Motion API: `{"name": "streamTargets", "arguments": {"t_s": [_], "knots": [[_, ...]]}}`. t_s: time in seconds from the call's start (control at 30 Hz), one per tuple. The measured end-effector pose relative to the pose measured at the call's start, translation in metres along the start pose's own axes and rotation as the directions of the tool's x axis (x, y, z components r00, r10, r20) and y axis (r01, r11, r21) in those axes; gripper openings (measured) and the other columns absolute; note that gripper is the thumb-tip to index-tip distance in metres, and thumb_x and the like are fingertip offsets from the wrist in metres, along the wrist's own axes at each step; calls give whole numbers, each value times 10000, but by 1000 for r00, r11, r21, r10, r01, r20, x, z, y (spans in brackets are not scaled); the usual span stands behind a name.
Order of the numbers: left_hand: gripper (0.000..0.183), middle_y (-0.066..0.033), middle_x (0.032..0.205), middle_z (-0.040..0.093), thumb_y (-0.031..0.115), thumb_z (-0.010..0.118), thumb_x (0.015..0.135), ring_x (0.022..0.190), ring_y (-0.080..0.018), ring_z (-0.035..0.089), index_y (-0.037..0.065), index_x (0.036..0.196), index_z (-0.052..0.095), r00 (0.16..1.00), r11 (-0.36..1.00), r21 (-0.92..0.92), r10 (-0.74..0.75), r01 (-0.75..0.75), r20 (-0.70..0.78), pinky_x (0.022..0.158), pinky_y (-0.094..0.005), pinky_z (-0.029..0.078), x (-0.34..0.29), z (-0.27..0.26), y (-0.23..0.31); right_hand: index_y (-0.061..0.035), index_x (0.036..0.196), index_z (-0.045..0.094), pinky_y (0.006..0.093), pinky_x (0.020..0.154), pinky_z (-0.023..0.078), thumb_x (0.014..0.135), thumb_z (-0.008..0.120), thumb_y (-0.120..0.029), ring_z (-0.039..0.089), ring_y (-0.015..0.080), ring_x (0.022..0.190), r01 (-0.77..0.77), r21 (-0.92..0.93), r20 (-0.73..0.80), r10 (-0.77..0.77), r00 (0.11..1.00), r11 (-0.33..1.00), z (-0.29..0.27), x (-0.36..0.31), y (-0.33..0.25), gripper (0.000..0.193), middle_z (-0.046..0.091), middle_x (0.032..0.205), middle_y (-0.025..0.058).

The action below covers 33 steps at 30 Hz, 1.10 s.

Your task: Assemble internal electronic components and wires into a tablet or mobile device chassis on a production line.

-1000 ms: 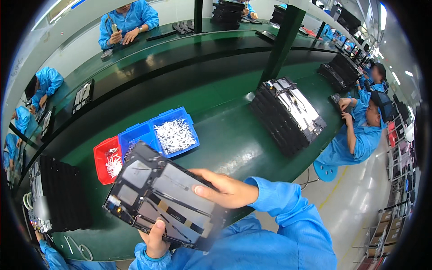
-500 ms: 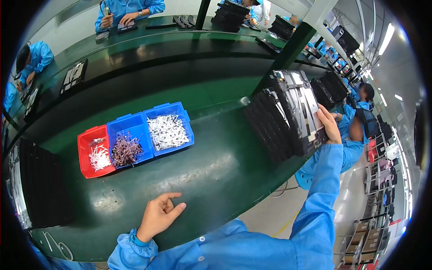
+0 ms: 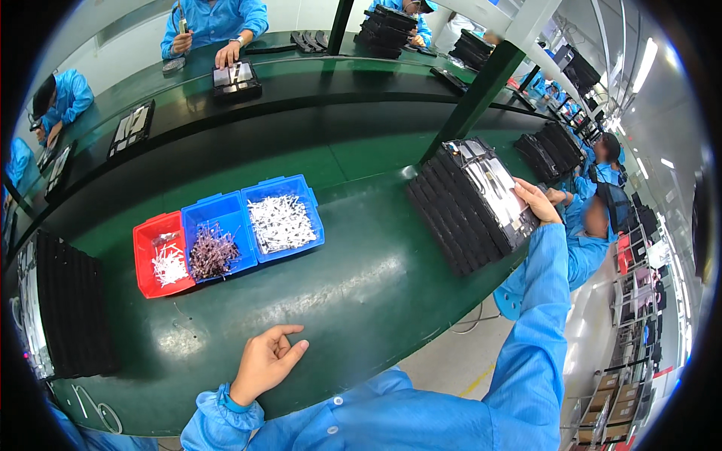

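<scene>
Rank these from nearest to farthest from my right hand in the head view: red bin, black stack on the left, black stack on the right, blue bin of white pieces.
From your right hand:
1. Black stack on the right: under the fingers.
2. Blue bin of white pieces: to the hand's left.
3. Red bin: farther left.
4. Black stack on the left: far left.

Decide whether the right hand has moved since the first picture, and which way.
Yes: the right hand moved right and forward, from left of the green post to right of it.
</scene>
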<state>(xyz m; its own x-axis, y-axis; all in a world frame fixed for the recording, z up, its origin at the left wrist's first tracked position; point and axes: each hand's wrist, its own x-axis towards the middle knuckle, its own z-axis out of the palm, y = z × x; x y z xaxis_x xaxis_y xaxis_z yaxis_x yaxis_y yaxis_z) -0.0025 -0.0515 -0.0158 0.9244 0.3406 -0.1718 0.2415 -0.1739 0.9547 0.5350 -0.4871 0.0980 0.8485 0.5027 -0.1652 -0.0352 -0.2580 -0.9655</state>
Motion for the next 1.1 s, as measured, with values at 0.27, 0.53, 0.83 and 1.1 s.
{"name": "streamTargets", "arguments": {"t_s": [0.27,0.53,0.83,1.1], "knots": [[276,-42,595,563,146,768,927,500,-133,520,8,1160,720,996,991,97,-94,94,-8,512,-324,432,-28,-37,0,32,1312,681,248,919,472,979,704,-251,621,102,1026,185,-531,-10,-224,974,827,40,1,-19,438,717,1150,22],[149,-87,752,604,76,758,886,578,-205,597,31,1028,749,814,847,515,206,129,-543,553,-354,481,-44,-116,-10,17,876,707,244,700,501,1062,627,-251,654,129,794,562,-168,-686,-505,524,810,155,-90,-56,336,704,894,85],[119,-60,881,613,52,761,850,706,-227,632,58,969,755,774,527,843,486,110,-405,623,-368,527,-37,-134,-33,16,646,573,287,500,406,810,761,91,554,197,531,828,-425,243,-834,495,367,368,-84,-15,260,603,651,99],[158,-58,895,583,107,667,777,838,-232,633,58,926,690,851,132,991,523,-37,-38,713,-378,527,-32,-146,-32,17,616,554,278,498,321,988,708,-131,451,69,541,476,-283,5,-495,869,832,394,13,49,428,538,594,28]]}}
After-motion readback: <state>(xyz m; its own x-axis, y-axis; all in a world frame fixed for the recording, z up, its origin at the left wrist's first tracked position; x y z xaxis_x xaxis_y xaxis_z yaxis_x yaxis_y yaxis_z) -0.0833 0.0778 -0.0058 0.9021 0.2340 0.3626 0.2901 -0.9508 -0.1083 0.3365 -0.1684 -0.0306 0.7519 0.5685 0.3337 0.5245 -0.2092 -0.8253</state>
